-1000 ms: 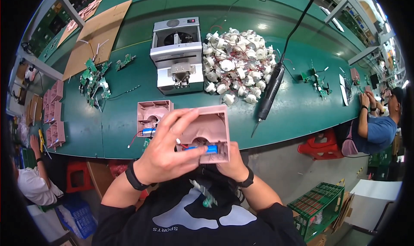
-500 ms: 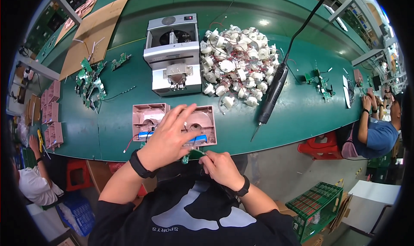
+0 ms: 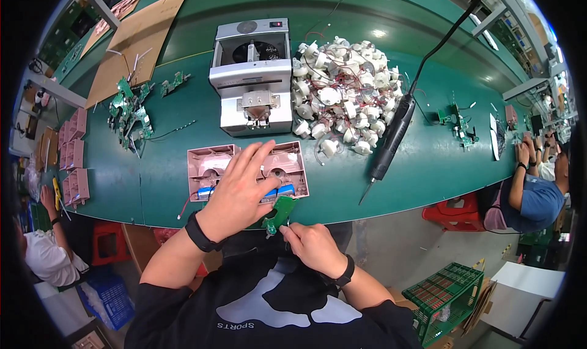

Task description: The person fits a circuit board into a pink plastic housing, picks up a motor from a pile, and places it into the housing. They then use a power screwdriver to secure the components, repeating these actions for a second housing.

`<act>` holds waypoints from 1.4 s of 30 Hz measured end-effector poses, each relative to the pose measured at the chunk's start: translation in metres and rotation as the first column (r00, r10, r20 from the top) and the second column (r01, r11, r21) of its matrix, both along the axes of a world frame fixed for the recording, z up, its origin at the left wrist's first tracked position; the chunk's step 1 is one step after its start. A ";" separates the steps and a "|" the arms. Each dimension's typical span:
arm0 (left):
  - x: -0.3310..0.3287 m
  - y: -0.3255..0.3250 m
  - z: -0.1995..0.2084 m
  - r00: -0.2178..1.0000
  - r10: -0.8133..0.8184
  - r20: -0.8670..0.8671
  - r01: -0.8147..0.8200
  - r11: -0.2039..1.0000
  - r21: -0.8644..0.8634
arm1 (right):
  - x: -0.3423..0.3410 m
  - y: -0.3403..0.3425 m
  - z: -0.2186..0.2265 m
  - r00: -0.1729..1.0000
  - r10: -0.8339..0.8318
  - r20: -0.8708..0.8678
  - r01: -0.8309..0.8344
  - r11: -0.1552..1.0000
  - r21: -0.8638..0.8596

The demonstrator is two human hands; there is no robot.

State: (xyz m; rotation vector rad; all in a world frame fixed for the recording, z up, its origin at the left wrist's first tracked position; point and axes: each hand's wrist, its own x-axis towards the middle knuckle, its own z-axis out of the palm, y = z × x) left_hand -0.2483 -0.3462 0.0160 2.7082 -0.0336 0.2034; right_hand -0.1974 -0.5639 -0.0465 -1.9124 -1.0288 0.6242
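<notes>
My left hand (image 3: 235, 193) lies spread across a pink plastic housing (image 3: 298, 156), its fingers stretched over the middle and hiding part of the inside. Blue cylindrical batteries (image 3: 281, 192) sit along the housing's near side, and a red-and-black lead (image 3: 183, 209) hangs out at its left end. Closed fingers of my right hand (image 3: 315, 246) pinch the lower edge of a green circuit board (image 3: 282, 209). The board is tilted up just in front of the housing's near edge, close to the heel of my left hand.
Behind the housing stands a grey machine (image 3: 254, 113) beside a heap of white wired motors (image 3: 345, 92). A black electric screwdriver (image 3: 394, 135) hangs by its cable on the right. Circuit boards (image 3: 129, 113) and pink housings (image 3: 76, 187) lie left. Co-workers sit at both sides.
The circuit board has turned up, so more of its flat green face shows. My right hand has shifted slightly down, while my left hand stays over the housing.
</notes>
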 end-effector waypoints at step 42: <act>-0.016 -0.014 -0.001 0.999 0.049 -0.013 -0.045 0.974 0.220 | 0.055 0.000 0.034 0.890 -0.314 0.331 0.331 0.944 0.003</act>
